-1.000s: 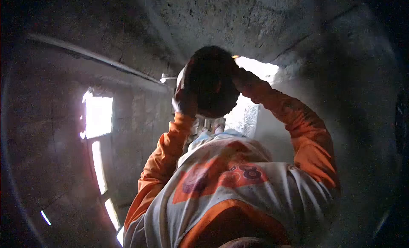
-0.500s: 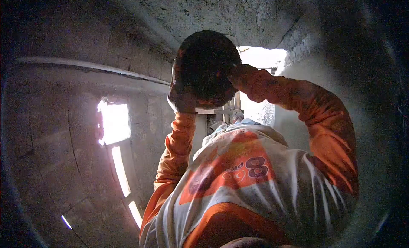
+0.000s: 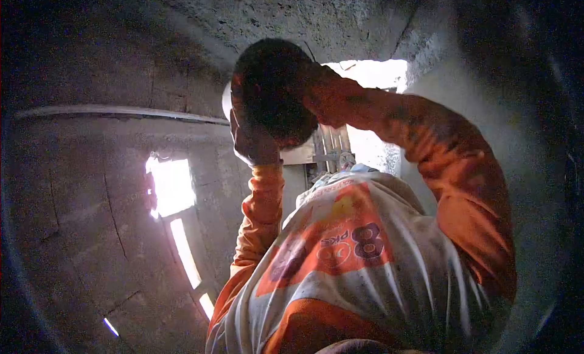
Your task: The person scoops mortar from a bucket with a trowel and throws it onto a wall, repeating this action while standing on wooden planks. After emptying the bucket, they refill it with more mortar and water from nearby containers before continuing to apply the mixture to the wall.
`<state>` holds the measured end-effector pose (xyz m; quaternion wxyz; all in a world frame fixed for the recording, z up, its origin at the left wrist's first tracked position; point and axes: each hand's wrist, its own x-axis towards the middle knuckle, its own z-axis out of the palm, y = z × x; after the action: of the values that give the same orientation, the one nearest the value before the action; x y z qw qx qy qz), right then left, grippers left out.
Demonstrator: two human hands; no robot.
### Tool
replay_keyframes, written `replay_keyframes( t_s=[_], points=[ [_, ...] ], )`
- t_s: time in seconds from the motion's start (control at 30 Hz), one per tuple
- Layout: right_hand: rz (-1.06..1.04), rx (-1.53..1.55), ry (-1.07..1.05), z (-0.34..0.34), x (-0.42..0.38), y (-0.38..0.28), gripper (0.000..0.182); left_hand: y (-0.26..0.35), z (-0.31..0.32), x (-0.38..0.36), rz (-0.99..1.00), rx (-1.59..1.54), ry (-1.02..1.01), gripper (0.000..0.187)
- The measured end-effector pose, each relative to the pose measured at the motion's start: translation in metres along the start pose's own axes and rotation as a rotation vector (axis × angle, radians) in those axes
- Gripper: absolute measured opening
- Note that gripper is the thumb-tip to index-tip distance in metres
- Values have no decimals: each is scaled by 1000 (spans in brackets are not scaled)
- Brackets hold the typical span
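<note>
A dark round bowl-like vessel (image 3: 264, 77) is held up in front of my chest. Its inside is in deep shadow, so I cannot make out any contents. My left hand (image 3: 257, 142) is closed on the vessel's near left edge, and a pale rim shows behind that hand. My right hand (image 3: 319, 98) overlaps the vessel's right side. Its fingers are lost in the dark, and whether it grips anything is hidden. Both arms wear orange sleeves, and the white and orange shirt (image 3: 340, 244) fills the lower middle.
Rough concrete (image 3: 359, 19) spans the top, with grey walls on both sides. A pale pipe-like strip (image 3: 121, 112) runs along the left wall. Bright openings show at the left (image 3: 171, 186) and behind my right arm (image 3: 371, 74). Upright wooden pieces (image 3: 331, 144) stand beyond the vessel.
The vessel and both hands have shifted in view, the vessel to the left. My right hand has moved left and now covers more of the vessel's right side. My left hand keeps its hold.
</note>
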<state>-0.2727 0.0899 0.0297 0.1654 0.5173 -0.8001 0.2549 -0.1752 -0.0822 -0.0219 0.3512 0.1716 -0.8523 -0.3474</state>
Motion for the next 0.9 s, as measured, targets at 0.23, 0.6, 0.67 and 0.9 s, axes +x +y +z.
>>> replay_keyframes(
  t_s=[0.23, 0.6, 0.67, 0.9],
  points=[
    [-9, 49, -27, 1, -10, 4, 31, 15, -3, 8, -75, -39, 8, 39],
    [222, 307, -347, -33, -43, 51, 30, 9, 9, 14, 457, 46, -55, 42],
    [324, 394, -585, -2, -65, 62, 30, 29, 13, 7, 319, 35, -188, 38],
    [496, 694, -652, 78, -109, 43, 30, -8, 55, -14, 207, -273, -300, 15]
  ],
)
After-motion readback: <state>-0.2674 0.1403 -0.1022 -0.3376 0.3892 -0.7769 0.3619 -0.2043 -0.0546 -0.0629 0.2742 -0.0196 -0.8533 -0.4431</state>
